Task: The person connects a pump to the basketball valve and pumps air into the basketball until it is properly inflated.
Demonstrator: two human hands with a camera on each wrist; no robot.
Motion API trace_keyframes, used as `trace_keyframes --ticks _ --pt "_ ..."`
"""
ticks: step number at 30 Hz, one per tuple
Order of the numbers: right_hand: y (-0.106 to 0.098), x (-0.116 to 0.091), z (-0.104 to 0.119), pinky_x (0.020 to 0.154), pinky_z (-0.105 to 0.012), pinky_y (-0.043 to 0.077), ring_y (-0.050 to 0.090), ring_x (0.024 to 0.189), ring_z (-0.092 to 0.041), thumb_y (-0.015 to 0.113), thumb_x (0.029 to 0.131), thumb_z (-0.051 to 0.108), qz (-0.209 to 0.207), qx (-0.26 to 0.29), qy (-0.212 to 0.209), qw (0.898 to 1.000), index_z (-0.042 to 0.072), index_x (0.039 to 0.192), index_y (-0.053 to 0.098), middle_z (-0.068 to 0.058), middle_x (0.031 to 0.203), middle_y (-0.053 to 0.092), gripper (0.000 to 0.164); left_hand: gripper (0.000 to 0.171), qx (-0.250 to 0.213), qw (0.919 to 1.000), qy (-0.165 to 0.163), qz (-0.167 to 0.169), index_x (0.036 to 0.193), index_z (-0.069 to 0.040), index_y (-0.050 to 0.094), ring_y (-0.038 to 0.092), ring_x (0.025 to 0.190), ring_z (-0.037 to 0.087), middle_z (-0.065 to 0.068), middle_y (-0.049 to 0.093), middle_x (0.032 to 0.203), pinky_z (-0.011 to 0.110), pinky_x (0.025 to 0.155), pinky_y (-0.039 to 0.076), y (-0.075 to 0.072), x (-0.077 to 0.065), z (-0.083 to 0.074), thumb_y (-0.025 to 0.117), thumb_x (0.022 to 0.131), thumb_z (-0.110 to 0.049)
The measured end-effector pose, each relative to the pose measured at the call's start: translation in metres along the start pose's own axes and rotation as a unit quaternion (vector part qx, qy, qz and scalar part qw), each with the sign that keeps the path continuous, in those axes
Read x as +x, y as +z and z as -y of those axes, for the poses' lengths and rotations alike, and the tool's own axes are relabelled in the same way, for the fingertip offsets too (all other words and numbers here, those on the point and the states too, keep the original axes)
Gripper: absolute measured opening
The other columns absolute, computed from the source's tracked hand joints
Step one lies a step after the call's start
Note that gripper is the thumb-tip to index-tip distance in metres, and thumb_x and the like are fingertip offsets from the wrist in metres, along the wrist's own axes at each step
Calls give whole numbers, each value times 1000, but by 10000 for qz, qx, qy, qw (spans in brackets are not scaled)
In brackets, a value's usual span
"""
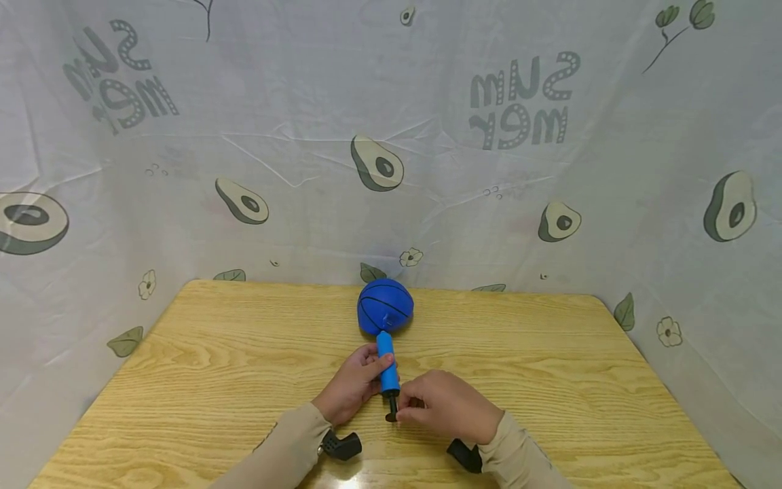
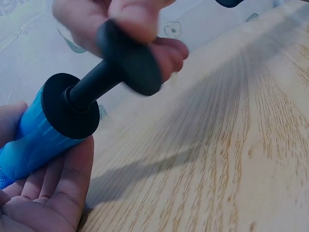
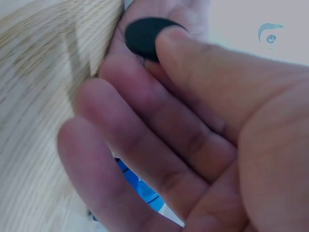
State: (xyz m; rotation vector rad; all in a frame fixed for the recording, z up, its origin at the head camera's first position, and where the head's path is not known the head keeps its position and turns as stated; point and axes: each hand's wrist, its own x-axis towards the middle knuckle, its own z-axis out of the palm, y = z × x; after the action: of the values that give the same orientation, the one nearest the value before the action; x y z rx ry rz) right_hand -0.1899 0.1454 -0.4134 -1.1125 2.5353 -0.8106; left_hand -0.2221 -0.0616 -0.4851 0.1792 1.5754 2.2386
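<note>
A blue pump [image 1: 389, 382] lies in the middle of the scene above the bench [image 1: 275, 339], its long axis running near to far, with the far end leaning slightly left. Its far tip meets the near side of a blue ball [image 1: 383, 299]; whether anything enters the ball I cannot tell. The left hand [image 1: 351, 386] is curled round the barrel from the left, thumb across the top. At the near end the black rod [image 2: 94, 87] is partly out, and the right hand [image 1: 449, 407] pinches the flat handle [image 2: 130, 60] between thumb and fingers, its other fingers loosely bent. The relation that matters: handle, rod, barrel and ball fall nearly in line, with the right grip nearest the handle and just right of that line.
</note>
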Motion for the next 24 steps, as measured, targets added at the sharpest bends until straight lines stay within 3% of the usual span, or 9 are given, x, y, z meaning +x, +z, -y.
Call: trace_keyframes --ticks 10,24 --pt "1 1 0 55 -17 41 47 59 4 76 96 21 -232 -98 21 9997 23 87 76 18 78 67 10 52 -5 10000 -35 -27 145 8 32 66 99 16 17 59 121 30 89 57 1 0 1 56 109 -21" --pt "-2 0 2 63 -14 47 51 66 6 77 95 12 72 -228 -491 9985 20 84 72 20 78 60 14 53 169 9997 43 150 147 8 30 68 99 19 21 59 123 32 88 59 -2 0 1 55 110 -20"
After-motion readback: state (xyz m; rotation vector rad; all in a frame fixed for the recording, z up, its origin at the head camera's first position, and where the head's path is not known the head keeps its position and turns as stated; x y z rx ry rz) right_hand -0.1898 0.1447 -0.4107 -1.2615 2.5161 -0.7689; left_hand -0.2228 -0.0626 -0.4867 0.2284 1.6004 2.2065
